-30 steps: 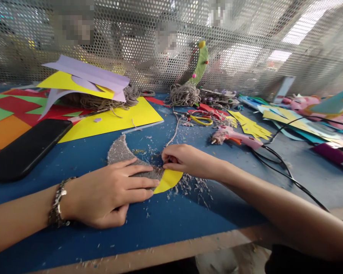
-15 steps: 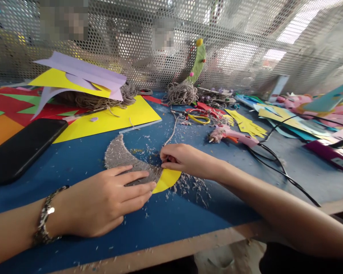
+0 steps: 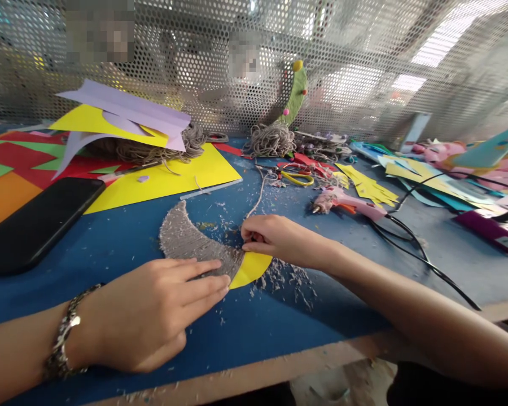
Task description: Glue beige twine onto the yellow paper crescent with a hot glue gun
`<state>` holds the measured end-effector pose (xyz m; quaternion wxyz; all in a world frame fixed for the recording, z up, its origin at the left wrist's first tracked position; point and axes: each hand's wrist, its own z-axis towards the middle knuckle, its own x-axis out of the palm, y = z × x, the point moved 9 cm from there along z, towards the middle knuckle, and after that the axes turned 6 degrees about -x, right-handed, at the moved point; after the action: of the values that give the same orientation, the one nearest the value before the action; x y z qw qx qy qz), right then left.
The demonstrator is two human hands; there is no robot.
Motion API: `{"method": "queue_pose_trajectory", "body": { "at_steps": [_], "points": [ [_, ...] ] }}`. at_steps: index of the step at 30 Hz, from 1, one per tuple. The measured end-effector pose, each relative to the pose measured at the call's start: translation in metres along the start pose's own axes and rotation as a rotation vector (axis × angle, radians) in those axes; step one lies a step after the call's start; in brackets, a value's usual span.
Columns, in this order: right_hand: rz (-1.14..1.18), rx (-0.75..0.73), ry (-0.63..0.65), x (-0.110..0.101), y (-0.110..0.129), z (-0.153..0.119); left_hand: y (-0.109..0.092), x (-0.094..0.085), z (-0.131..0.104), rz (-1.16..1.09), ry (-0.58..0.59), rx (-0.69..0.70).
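A crescent (image 3: 195,239) lies on the blue table, mostly covered with rows of grey yarn; its right end shows bare yellow card (image 3: 250,268). My left hand (image 3: 152,313) rests flat over the crescent's lower edge, fingers stretched out. At the crescent's inner edge, beside the bare card, my right hand (image 3: 271,237) is closed in a pinch on grey yarn (image 3: 260,194). That strand runs from the fingers back toward a tangled heap of yarn (image 3: 271,140). The fingertips of the right hand are partly hidden.
A pink glue gun (image 3: 347,203) with black cable lies right, near yellow-handled scissors (image 3: 297,179). A black phone (image 3: 38,225) and coloured paper sheets (image 3: 211,169) are on the left. Behind stands a perforated metal screen (image 3: 195,73). Yarn scraps (image 3: 294,282) litter the table.
My left hand has slid slightly down toward the table's front edge, its fingers closer together. My right hand stays at the crescent's inner edge. The whole view has shifted a little.
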<state>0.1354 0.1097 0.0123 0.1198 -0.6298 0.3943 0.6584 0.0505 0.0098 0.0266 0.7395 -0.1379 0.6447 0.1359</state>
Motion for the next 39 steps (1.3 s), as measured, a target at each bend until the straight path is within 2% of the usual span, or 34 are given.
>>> {"method": "queue_pose_trajectory", "body": {
  "at_steps": [15, 21, 24, 28, 30, 33, 36, 39],
  "points": [
    [-0.016, -0.011, -0.012, -0.001, 0.001, 0.001, -0.005, 0.005, 0.000, 0.065, 0.044, 0.035],
    [0.031, -0.032, -0.045, -0.003, -0.001, 0.002, -0.003, 0.000, 0.001, 0.044, -0.084, 0.010],
    [0.069, -0.052, -0.055, -0.007, 0.000, 0.001, 0.002, -0.003, 0.001, -0.060, -0.115, -0.028],
    [0.173, -0.042, -0.082, -0.015, -0.003, 0.000, 0.025, -0.003, -0.003, -0.301, -0.070, -0.241],
    [0.196, -0.037, -0.150, -0.023, -0.004, -0.002, 0.037, -0.004, -0.006, -0.436, -0.055, -0.351],
    [0.207, -0.036, -0.260, -0.032, -0.001, -0.005, 0.054, -0.009, -0.003, -0.649, -0.082, -0.437],
    [0.186, -0.091, -0.316, -0.035, 0.011, -0.008, 0.080, -0.013, 0.012, -0.830, -0.145, -0.554],
    [0.159, -0.181, -0.334, -0.035, 0.025, -0.011, 0.101, -0.007, 0.042, -0.912, -0.131, -0.582]
  ]
}}
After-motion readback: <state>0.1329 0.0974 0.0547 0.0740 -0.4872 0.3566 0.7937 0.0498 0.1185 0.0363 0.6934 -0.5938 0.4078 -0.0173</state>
